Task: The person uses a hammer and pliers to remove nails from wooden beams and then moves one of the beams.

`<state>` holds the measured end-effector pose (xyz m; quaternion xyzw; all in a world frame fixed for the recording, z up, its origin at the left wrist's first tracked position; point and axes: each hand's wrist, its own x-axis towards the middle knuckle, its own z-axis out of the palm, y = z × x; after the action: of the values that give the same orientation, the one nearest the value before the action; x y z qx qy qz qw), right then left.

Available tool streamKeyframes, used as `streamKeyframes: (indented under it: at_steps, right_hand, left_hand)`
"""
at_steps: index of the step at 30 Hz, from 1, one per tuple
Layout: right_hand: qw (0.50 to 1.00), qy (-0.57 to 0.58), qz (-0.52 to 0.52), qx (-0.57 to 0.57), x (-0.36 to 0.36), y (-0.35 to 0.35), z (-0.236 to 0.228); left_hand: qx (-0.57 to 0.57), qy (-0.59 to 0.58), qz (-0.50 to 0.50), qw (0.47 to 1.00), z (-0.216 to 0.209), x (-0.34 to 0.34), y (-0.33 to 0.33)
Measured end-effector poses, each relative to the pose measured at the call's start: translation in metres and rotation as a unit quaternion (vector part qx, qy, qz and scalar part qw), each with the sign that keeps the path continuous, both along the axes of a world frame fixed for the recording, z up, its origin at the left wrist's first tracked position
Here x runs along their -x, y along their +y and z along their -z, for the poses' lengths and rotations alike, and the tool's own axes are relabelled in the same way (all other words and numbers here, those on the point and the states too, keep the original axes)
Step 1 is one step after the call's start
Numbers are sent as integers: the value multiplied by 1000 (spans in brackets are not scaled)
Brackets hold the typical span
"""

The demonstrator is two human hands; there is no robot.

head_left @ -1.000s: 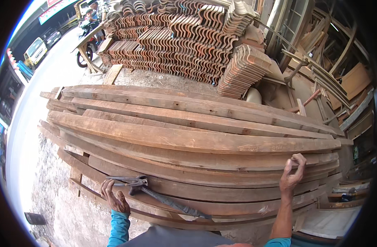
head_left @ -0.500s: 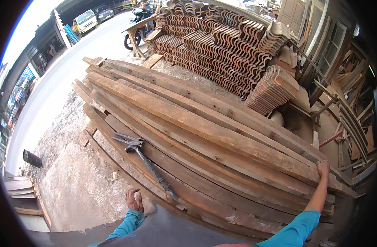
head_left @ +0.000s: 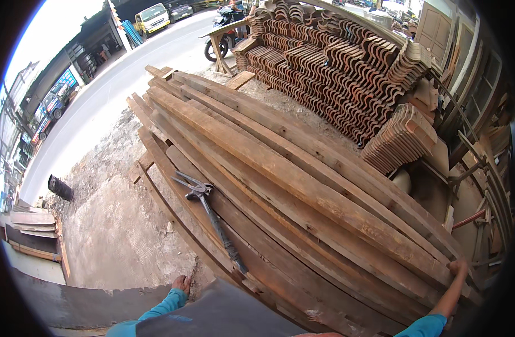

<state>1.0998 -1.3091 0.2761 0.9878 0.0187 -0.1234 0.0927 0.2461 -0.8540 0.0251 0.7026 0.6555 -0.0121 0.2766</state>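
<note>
Down near the bottom, the left hand in a blue sleeve is resting flat at the low edge of the stack of long brown wooden planks; its fingers look spread, not pinching anything. The right hand is reaching far across, and its grip is curling over the end of the top plank, pressing on the wood. I think the person is getting ready to shift or lift a plank, and the step is only starting. The next move would need a firm hold with both hands, since the planks look long and heavy.

Just past the left hand, a black claw hammer with a long dark handle is lying loose on the planks, apart from both hands. It could slide off if the wood moves.

Further back, a big pile of wavy reddish clay roof tiles is sitting behind the planks. On the left, a small black drum is lying on the sandy ground. Far away by the road, a yellow truck is parked. I cannot make out any labels or packages; the far signs are too small to tell.
</note>
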Motion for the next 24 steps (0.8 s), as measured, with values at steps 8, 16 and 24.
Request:
streamKeyframes:
  at_steps: [8, 16, 24]
  right_hand:
    - [996, 86, 4, 6, 30, 26, -47]
    - [980, 37, -155, 115, -26, -50, 13]
    - [927, -49, -349, 126, -44, -48, 37]
  left_hand:
    - [147, 94, 4, 985, 57, 24, -24]
    - [156, 20, 35, 987, 60, -19, 6]
    - [113, 6, 43, 993, 53, -27, 0]
